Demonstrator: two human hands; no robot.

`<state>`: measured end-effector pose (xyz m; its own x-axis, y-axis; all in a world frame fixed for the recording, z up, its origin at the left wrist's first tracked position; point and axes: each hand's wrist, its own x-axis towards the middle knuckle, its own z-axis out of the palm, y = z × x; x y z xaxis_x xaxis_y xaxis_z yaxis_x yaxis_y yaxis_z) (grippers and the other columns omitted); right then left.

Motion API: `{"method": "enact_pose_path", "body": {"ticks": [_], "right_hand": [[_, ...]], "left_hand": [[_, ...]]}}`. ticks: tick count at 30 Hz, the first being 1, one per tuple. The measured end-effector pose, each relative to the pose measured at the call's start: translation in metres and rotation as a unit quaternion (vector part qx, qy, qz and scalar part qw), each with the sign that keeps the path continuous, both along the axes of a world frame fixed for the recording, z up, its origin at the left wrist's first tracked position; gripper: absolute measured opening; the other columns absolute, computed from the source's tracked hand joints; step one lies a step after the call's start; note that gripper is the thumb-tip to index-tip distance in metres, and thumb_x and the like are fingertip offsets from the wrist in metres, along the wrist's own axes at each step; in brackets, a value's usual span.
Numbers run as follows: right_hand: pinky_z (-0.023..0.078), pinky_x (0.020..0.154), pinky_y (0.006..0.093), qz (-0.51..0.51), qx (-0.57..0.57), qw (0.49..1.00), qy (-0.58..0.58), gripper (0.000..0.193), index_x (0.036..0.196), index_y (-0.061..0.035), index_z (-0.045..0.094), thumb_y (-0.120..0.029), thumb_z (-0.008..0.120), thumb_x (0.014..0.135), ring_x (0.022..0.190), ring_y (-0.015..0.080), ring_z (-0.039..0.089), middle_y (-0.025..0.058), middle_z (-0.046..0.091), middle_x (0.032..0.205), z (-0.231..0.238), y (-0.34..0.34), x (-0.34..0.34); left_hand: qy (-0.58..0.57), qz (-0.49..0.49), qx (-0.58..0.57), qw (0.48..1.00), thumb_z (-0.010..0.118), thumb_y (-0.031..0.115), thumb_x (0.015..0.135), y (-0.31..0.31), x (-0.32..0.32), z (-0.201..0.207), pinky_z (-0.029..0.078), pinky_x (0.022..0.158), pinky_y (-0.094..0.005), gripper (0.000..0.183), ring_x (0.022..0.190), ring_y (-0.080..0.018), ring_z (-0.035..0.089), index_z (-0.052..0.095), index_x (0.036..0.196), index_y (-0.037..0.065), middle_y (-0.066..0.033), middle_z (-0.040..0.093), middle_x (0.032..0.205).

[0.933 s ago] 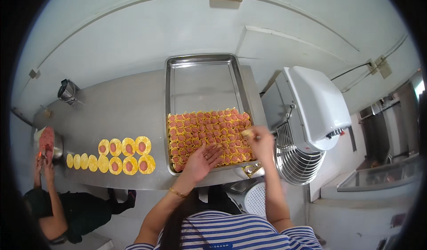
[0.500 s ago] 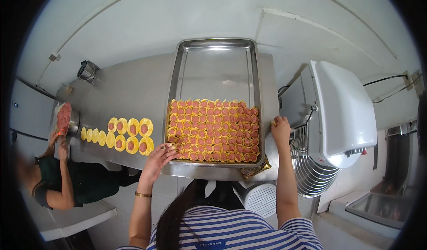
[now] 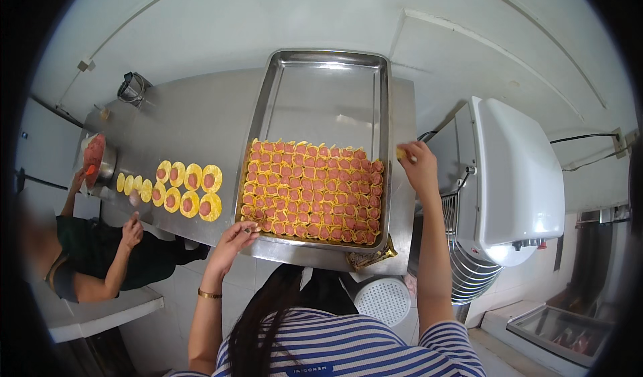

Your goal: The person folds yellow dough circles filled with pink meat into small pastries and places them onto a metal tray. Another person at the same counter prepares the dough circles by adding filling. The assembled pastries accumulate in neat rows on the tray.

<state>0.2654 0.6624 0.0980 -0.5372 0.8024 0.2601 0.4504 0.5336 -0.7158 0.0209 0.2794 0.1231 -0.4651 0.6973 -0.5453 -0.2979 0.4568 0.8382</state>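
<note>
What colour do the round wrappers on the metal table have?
The round wrappers are yellow; the head view shows this best.

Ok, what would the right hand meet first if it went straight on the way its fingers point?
Likely the tray, at its right rim, though the height of the right hand is unclear, so it might pass over.

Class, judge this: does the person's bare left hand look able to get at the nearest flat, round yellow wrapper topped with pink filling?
Probably yes: the left hand is close to that wrapper, with only grey steel table visible between them.
</note>
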Motion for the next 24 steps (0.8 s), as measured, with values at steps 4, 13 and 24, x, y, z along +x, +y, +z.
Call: {"method": "enact_pose_path", "body": {"ticks": [4,13,24], "right_hand": [[0.049,0.073,0.0391,0.101,0.003,0.993,-0.062,0.019,0.09,-0.0059,0.068,-0.002,0.059,0.074,0.082,0.032,0.061,0.0137,0.06,0.095,-0.005,0.021,-0.06],[0.047,0.075,0.0412,0.153,0.075,0.957,-0.234,0.021,0.085,-0.0065,0.07,-0.002,0.055,0.071,0.082,0.0345,0.057,0.0164,0.059,0.086,-0.062,0.038,-0.092],[0.049,0.078,0.04,0.185,0.056,0.922,-0.336,0.02,0.084,-0.0077,0.072,-0.007,0.062,0.066,0.085,0.0333,0.059,0.0175,0.062,0.087,-0.053,0.035,-0.092]], "left_hand": [[-0.002,0.001,0.005,1.0,0.049,0.014,0.093,-0.012,0.001,-0.006,0.045,0.089,-0.0274,0.025,0.102,-0.0152,0.058,0.054,0.115,0.003,-0.0057,0.058,0.109],[0.03,-0.01,0.004,0.999,0.05,0.016,0.094,-0.038,-0.01,-0.022,0.044,0.09,-0.0285,0.027,0.103,-0.0152,0.057,0.053,0.117,0.004,-0.0048,0.058,0.11],[-0.014,-0.024,-0.008,1.0,0.049,0.008,0.091,-0.029,-0.029,-0.022,0.045,0.084,-0.0227,0.028,0.1,-0.0126,0.058,0.053,0.118,0.004,-0.003,0.058,0.105]]}}
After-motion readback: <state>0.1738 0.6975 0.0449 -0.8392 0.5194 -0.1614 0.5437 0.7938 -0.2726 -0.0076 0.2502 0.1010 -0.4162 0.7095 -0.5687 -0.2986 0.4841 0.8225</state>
